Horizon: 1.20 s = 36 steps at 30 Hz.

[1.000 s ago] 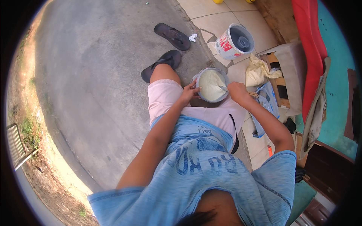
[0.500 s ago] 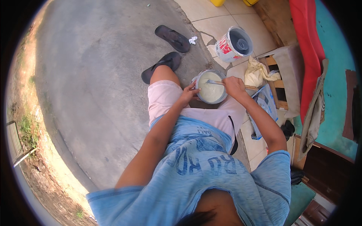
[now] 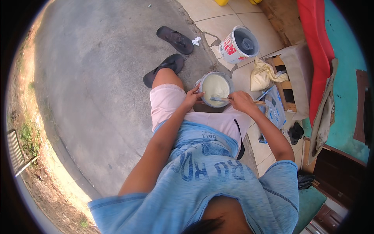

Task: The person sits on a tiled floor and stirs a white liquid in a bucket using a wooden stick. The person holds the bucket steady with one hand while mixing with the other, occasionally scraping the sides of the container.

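Grey concrete floor meeting pale tiles.
On the concrete lie two dark sandals, one by a white scrap; a white bucket, yellowish bag and blue bag lie on the tiles.

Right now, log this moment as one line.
left hand steadies pail rim | right hand holds stick across pale paint | white bucket beyond

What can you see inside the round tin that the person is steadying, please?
The round tin holds pale cream liquid, and a stick gripped by the right hand crosses it. The left hand holds its rim. The liquid hides the bottom.
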Available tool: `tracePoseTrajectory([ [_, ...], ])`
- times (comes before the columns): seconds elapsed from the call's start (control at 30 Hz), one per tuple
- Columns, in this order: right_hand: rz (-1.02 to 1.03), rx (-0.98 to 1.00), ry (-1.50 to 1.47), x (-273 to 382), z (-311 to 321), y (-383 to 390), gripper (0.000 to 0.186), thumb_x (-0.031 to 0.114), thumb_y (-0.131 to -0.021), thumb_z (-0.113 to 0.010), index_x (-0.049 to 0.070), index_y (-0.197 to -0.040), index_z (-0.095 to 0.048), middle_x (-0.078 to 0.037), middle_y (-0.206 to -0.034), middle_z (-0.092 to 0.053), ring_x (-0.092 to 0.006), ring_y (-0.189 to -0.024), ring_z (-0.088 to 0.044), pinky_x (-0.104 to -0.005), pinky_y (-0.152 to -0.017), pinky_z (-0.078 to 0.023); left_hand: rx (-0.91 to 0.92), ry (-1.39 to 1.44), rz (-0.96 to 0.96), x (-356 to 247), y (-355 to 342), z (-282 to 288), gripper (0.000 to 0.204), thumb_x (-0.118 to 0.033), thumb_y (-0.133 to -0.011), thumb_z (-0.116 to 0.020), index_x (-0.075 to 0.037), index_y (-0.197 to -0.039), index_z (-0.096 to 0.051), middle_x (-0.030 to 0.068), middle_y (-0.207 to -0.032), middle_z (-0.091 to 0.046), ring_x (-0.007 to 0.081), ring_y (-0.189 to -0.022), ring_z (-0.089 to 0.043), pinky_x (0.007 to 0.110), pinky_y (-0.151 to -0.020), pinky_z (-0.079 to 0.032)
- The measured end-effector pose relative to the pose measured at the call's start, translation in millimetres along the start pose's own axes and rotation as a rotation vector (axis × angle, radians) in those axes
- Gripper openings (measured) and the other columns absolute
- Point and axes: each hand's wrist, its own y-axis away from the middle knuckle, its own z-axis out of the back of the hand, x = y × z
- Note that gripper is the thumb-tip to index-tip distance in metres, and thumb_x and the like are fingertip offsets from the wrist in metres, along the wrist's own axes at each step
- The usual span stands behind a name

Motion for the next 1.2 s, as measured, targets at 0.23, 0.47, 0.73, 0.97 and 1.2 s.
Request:
tracePoseTrajectory([
  [0.23,-0.160,-0.142,0.152,-15.1,-13.1,-19.5,0.011,0.008,-0.079,-0.056,0.007,-0.082,-0.066,-0.017,-0.074,-0.064,-0.0323,-0.070,-0.064,-0.0433,-0.063,-0.049,0.015,-0.011,0.006,-4.9,3.3,-2.4,0.067,-0.015,-0.088,-0.059,-0.007,-0.144,-0.023,0.0168,-0.128,-0.048,0.0270,-0.108,-0.054,0.040,-0.087,-0.049],
  [0.47,-0.082,-0.012,0.332,-14.7,-0.4,-13.5,0.010,0.005,-0.071,-0.060,0.003,-0.078,-0.067,-0.016,-0.074,-0.065,-0.0274,-0.073,-0.067,-0.0377,-0.063,-0.053,-0.001,-0.027,0.023,-0.9,-1.3,0.3,0.067,-0.017,-0.088,-0.059,-0.007,-0.144,-0.023,0.0165,-0.126,-0.049,0.0273,-0.112,-0.051,0.041,-0.089,-0.047],
  [0.73,-0.031,0.083,0.031,-2.9,-5.5,-12.8,0.013,0.012,-0.078,-0.058,0.007,-0.083,-0.068,-0.016,-0.078,-0.065,-0.0342,-0.076,-0.064,-0.0435,-0.070,-0.050,0.005,-0.009,0.014,0.0,-1.2,-0.1,0.068,-0.016,-0.087,-0.060,-0.010,-0.144,-0.024,0.0148,-0.126,-0.049,0.0252,-0.107,-0.054,0.039,-0.085,-0.048],
  [0.97,-0.117,-0.160,0.195,-24.0,-7.4,-37.1,0.008,0.005,-0.072,-0.060,0.005,-0.075,-0.067,-0.017,-0.074,-0.065,-0.0306,-0.073,-0.067,-0.0396,-0.062,-0.053,0.043,-0.013,0.003,-4.5,2.2,-0.9,0.069,-0.018,-0.087,-0.061,-0.008,-0.144,-0.023,0.0146,-0.134,-0.043,0.0260,-0.114,-0.051,0.041,-0.089,-0.047],
  [1.2,-0.142,0.066,0.261,-9.4,6.8,-20.8,0.009,0.004,-0.073,-0.060,0.001,-0.077,-0.067,-0.018,-0.080,-0.066,-0.0319,-0.077,-0.066,-0.0395,-0.068,-0.053,-0.004,0.029,-0.015,11.3,-10.0,5.7,0.068,-0.013,-0.085,-0.062,-0.013,-0.143,-0.026,0.0124,-0.124,-0.052,0.0239,-0.099,-0.059,0.036,-0.078,-0.053],
])
